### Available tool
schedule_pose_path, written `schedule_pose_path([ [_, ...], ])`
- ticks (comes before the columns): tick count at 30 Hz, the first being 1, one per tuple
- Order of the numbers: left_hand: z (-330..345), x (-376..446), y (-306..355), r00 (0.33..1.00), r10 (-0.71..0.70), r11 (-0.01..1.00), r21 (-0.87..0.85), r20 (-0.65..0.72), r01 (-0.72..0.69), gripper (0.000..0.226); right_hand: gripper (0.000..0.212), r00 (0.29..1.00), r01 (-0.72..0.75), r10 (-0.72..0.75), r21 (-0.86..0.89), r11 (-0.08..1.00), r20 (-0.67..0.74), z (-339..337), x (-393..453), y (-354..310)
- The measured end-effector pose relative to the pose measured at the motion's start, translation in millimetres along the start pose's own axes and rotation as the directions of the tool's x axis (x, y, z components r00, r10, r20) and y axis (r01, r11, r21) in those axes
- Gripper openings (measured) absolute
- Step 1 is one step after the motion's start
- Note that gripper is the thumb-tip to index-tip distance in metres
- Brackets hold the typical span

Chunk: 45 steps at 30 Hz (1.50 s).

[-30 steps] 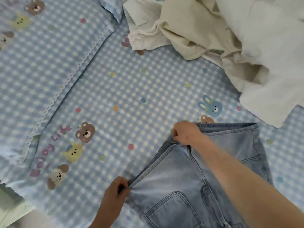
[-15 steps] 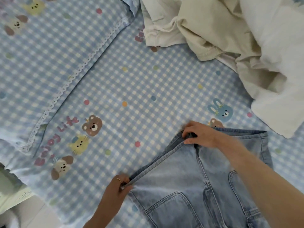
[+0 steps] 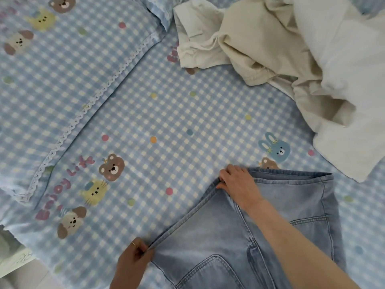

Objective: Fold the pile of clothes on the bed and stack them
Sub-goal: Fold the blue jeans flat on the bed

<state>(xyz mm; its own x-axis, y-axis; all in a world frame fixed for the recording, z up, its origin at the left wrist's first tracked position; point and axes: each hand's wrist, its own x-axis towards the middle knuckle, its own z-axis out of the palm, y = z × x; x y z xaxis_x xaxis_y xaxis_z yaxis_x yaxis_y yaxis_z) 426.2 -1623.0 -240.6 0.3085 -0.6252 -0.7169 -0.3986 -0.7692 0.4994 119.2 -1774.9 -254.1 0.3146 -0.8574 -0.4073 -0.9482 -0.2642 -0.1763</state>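
Note:
Light blue jeans (image 3: 216,230) lie on the bed at the lower right, back pockets up. My left hand (image 3: 133,259) pinches the near corner of the waistband at the bottom centre. My right hand (image 3: 237,184) grips the waistband at its middle, where the band bends. The waistband is stretched taut between the two hands. A pile of cream and white clothes (image 3: 291,59) lies crumpled at the upper right, apart from the jeans.
The bed has a blue checked sheet (image 3: 166,122) with cartoon animals. A matching pillow (image 3: 62,69) with lace trim lies at the upper left. The bed's edge and floor (image 3: 16,268) show at the bottom left.
Both hands kept hold of the waistband and pulled it straighter. My right hand went from a tight fist on the band to a flatter grip. The view shifted slightly.

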Motion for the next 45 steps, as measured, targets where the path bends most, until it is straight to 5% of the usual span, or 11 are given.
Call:
schedule_pose_path([
  [4, 11.6, -7.0, 10.5, 0.96, 0.2, 0.925, 0.362, -0.194, -0.119, 0.018, 0.044, 0.832, -0.189, 0.318, 0.306, 0.933, -0.454, 10.3, -50.3, -12.7],
  [6, 30.4, -20.6, 18.4, 0.782, 0.568, 0.735, 0.585, -0.256, -0.342, 0.026, 0.053, 0.793, -0.309, 0.458, 0.382, 0.871, -0.402, 31.4, -89.3, -25.9],
  [9, 78.3, -29.1, 38.2, 0.562, 0.824, 0.406, 0.614, 0.074, -0.677, 0.042, 0.065, 0.886, -0.401, 0.448, 0.286, 0.87, -0.12, 66.9, -107.7, -34.5],
  [14, 107.4, 13.6, 56.6, 0.538, 0.706, 0.087, 0.698, 0.46, -0.711, 0.053, 0.073, 0.896, -0.442, 0.443, 0.162, 0.882, 0.03, 88.8, -71.6, -19.3],
  [18, 126.4, -0.7, 57.4, 0.551, 0.724, 0.129, 0.703, 0.416, -0.7, 0.052, 0.066, 0.898, -0.393, 0.431, 0.282, 0.875, -0.085, 80.1, -94.9, -12.6],
  [23, 212.9, -13.9, 122.2, 0.205, 0.69, -0.189, 0.446, 0.695, -0.875, 0.055, 0.058, 0.791, -0.512, 0.601, 0.415, 0.752, -0.114, 89.2, -151.3, 17.9],
  [28, 235.4, 42.7, 174.6, 0.398, 0.57, -0.323, 0.641, 0.719, -0.697, 0.063, 0.062, 0.74, -0.622, 0.672, 0.338, 0.707, -0.045, 120.5, -203.8, 70.1],
  [31, 246.8, 21.8, 182.8, 0.428, 0.652, -0.216, 0.694, 0.627, -0.687, 0.061, 0.065, 0.52, -0.804, 0.854, 0.341, 0.487, 0.007, 130.6, -257.5, 91.4],
  [34, 300.5, -10.3, 210.0, 0.257, 0.735, -0.213, 0.574, 0.628, -0.791, 0.059, 0.077, 0.342, -0.847, 0.939, 0.446, 0.288, 0.042, 132.1, -295.8, 94.5],
  [36, 339.3, -28.4, 235.4, 0.143, 0.738, -0.243, 0.457, 0.66, -0.856, 0.058, 0.083, 0.379, -0.806, 0.925, 0.5, 0.317, 0.025, 131.2, -309.3, 81.6],
  [45, 400.3, -38.7, 263.2, 0.318, 0.674, -0.152, 0.547, 0.667, -0.823, 0.045, 0.056, 0.359, -0.754, 0.931, 0.564, 0.335, -0.073, 141.9, -333.7, 60.6],
])
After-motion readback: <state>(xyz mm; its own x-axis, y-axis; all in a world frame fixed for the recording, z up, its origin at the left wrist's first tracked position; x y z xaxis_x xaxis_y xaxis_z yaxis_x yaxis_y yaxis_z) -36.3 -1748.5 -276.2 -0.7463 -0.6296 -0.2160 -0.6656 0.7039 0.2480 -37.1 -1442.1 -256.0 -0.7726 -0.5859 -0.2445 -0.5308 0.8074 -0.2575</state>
